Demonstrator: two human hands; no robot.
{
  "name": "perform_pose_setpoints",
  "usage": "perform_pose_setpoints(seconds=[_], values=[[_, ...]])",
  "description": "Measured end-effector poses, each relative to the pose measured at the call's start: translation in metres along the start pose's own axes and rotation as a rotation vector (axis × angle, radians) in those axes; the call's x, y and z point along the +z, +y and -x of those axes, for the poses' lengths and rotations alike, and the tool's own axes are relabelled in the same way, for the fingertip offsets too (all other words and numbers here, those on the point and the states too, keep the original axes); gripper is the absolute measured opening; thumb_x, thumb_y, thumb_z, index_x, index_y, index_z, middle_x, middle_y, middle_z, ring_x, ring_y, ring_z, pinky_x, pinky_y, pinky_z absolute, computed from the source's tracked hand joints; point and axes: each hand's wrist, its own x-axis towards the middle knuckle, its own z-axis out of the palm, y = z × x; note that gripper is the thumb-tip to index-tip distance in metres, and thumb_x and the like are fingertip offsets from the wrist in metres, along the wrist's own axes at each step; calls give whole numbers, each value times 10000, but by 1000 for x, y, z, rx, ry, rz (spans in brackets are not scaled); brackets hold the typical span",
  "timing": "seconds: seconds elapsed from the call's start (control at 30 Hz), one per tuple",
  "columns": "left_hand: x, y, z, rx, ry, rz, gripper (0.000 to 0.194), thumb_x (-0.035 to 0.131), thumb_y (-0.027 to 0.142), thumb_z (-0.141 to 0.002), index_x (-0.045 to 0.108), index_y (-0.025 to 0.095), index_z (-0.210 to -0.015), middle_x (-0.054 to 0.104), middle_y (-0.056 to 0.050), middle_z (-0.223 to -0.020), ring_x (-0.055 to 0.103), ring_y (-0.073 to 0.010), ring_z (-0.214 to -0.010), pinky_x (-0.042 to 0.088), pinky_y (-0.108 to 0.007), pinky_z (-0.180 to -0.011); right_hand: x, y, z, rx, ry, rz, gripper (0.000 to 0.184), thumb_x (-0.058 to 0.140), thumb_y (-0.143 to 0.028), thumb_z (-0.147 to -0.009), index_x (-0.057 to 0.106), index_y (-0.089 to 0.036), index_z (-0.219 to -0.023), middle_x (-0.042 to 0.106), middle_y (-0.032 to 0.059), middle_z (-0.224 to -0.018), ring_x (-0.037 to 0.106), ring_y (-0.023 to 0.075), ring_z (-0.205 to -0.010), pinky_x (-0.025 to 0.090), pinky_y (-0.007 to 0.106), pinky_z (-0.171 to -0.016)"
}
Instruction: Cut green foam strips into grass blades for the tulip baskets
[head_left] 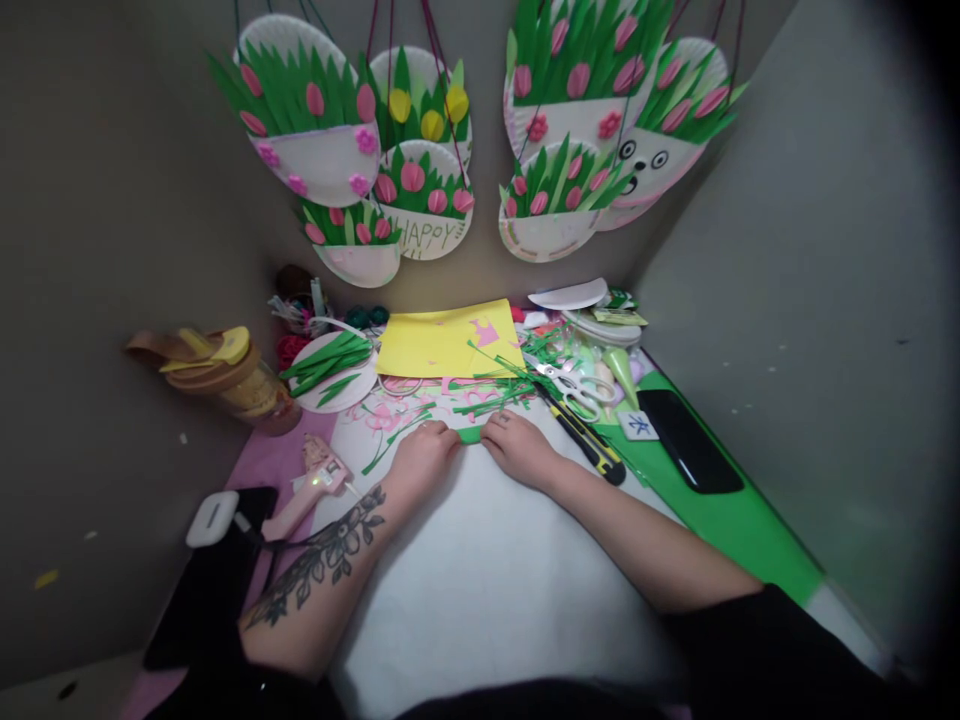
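Observation:
Between my two hands a short, narrow piece of green paper [471,436] shows, close above the white work surface [487,580]. My left hand [426,452] pinches its left end, with the fingers curled and partly hidden. At the other end my right hand [519,449] is closed on the same paper. Pink and green paper scraps [386,410] lie just beyond the hands. A yellow-and-black utility knife [581,435] and white-handled scissors [577,385] rest right of my right hand. Behind the scraps is a yellow paper sheet [442,340] with pink bits on it.
A paper plate [352,390] holding green paper leaves sits at the back left. A pink glue gun [307,485] and a lidded cup [240,385] stand left. On the right lies a black phone [690,440]. Several decorated paper-plate baskets [322,165] hang on the back wall.

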Motion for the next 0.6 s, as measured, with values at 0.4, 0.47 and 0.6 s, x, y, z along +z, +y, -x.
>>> perform_pose_setpoints(seconds=[0.4,0.47,0.6], values=[[-14,-3,-4,-184,-46,62,239,450,181,-839,688,180,-820,676,-87,-875,615,-207,-862,445,-286,-794,0,4,-9,155,-94,-32,155,493,-166,-881,633,-180,-816,641,64,-846,542,200,-857,398,301,-767],[-14,-3,-4,-208,-48,62,242,445,186,-838,686,173,-823,677,-98,-882,618,-212,-865,448,-290,-792,0,4,-10,164,-107,-3,156,489,-174,-883,635,-181,-828,648,72,-866,545,207,-866,396,305,-765],[-14,-1,-6,-235,-56,52,243,442,186,-829,682,173,-790,676,-106,-866,620,-219,-851,456,-292,-772,0,2,-12,185,-119,71,154,489,-191,-885,636,-185,-841,658,83,-889,552,228,-870,398,313,-721]])
